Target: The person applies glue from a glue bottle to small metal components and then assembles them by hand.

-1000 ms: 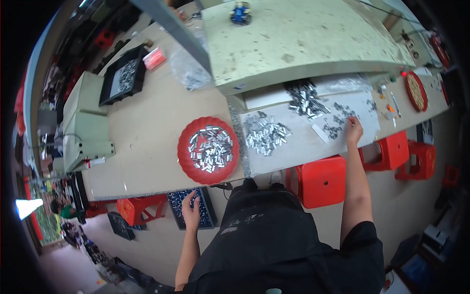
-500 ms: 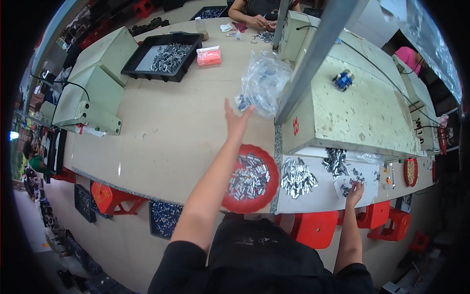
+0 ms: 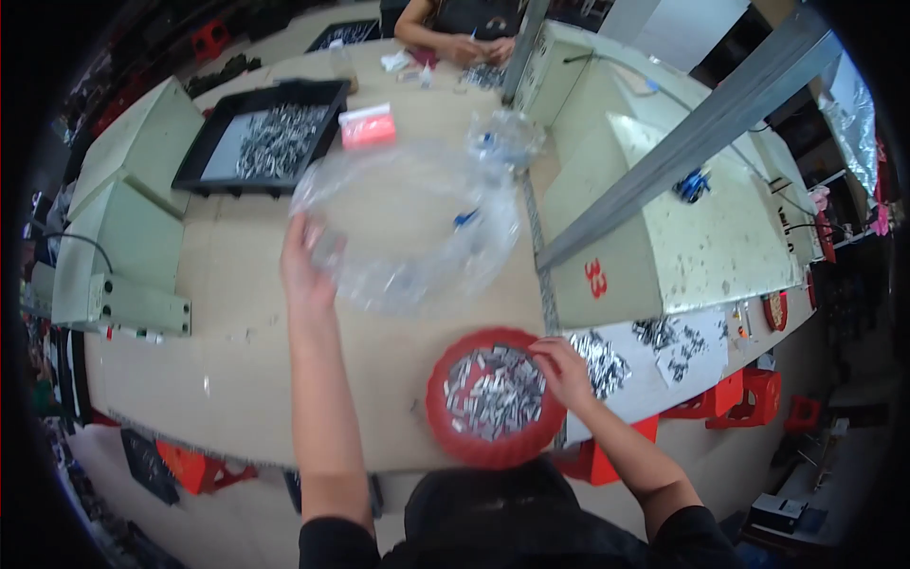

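Observation:
My left hand (image 3: 308, 266) is closed on the edge of a clear plastic bag (image 3: 408, 275), stretched out in a wide blurred loop above the table. A small blue piece (image 3: 465, 219) shows inside the bag. Bent fingers of my right hand (image 3: 566, 370) reach over the right rim of a red scalloped bowl (image 3: 444, 427); whether they grip the rim or a small part is hidden. Inside the bowl lie many short silvery metal pieces (image 3: 498, 391). More silvery pieces (image 3: 604, 365) are heaped on white paper right of the bowl.
Small dark parts (image 3: 684, 356) lie farther right, beneath a pale green machine housing (image 3: 701, 256). A slanting metal post (image 3: 664, 152) rises beside it. At the back left are a black tray (image 3: 204, 180) of metal parts and a pink packet (image 3: 368, 128). A co-worker's hands (image 3: 479, 49) work at the far end.
My left hand has taken hold of the plastic bag and drawn it left, spreading it out. My right hand has moved left from the dark parts to the bowl's rim. The view has shifted.

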A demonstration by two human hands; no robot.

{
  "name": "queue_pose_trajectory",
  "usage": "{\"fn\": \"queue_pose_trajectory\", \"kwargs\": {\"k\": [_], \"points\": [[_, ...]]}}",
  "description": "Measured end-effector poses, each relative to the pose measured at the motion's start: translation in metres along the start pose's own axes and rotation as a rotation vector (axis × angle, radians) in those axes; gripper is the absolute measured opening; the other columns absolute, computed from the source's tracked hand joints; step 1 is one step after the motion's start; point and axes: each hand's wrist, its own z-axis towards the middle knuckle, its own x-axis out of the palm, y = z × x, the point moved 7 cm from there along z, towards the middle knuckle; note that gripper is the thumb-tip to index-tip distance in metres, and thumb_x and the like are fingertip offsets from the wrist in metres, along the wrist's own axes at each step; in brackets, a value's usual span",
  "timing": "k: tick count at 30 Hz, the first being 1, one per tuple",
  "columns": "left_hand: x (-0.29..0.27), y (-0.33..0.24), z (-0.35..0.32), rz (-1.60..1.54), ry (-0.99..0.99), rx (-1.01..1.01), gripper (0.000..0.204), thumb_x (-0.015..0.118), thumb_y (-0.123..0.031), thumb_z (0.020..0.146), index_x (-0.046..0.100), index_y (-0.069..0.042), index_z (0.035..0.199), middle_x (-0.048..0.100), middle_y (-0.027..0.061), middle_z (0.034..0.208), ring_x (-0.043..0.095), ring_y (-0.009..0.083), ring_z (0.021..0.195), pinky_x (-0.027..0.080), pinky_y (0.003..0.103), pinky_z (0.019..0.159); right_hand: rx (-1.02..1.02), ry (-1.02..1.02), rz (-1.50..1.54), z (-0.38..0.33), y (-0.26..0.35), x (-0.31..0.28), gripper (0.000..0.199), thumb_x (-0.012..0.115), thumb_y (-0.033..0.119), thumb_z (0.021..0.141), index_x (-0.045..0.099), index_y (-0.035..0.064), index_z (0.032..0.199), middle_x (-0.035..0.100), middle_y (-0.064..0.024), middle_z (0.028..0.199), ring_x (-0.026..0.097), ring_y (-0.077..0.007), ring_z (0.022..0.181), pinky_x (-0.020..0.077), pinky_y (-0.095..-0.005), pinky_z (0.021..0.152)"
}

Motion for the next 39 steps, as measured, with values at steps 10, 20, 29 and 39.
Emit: {"fn": "queue_pose_trajectory", "kwargs": {"k": [10, 20, 29, 39], "points": [[-0.098, -0.065, -0.058, 0.493, -0.054, 0.418, 0.029, 0.046, -0.019, 0.088, 0.044, -0.008, 0.115, 0.055, 0.0090, 0.093, 0.053, 0.0185, 0.086, 0.042, 0.036, 0.078, -0.123, -0.024, 0.222, 0.144, 0.056, 0.119, 0.051, 0.058, 0.011, 0.077, 0.037, 0.0077, 0.122, 0.026, -0.0228, 0.130, 0.031, -0.0355, 0.120, 0.0289, -0.0402, 0.097], [-0.030, 0.038, -0.062, 1.943, 0.493, 0.522, 0.045, 0.059, -0.016, 0.077, 0.045, -0.008, 0.119, 0.053, 0.0183, 0.101, 0.049, 0.0318, 0.101, 0.021, 0.048, 0.100, -0.028, -0.521, 0.232, 0.226, -0.036, 0.111, 0.037, 0.050, -0.003, 0.066, 0.046, 0.0048, 0.101, 0.034, -0.0194, 0.122, 0.029, -0.0348, 0.121, 0.0239, -0.0398, 0.099], [-0.003, 0.003, -0.093, 1.759, 0.329, 0.865, 0.049, 0.061, -0.013, 0.074, 0.044, -0.006, 0.120, 0.050, 0.0125, 0.108, 0.047, 0.0297, 0.102, 0.020, 0.049, 0.099, 0.246, -0.209, -0.165, 0.232, -0.115, 0.114, 0.015, 0.059, 0.014, 0.075, 0.059, 0.0071, 0.088, 0.059, -0.0103, 0.080, 0.056, -0.0284, 0.076, 0.0399, -0.0432, 0.073], [0.110, 0.150, 0.005, 1.195, 0.605, 0.622, 0.066, 0.062, -0.021, 0.075, 0.028, -0.001, 0.128, 0.039, 0.0203, 0.122, 0.039, 0.0347, 0.113, 0.031, 0.039, 0.094, 0.125, -0.629, -0.084, 0.241, -0.119, 0.086, 0.031, 0.060, 0.018, 0.075, 0.055, 0.0017, 0.100, 0.056, -0.0162, 0.097, 0.054, -0.0307, 0.092, 0.0410, -0.0402, 0.081]]}}
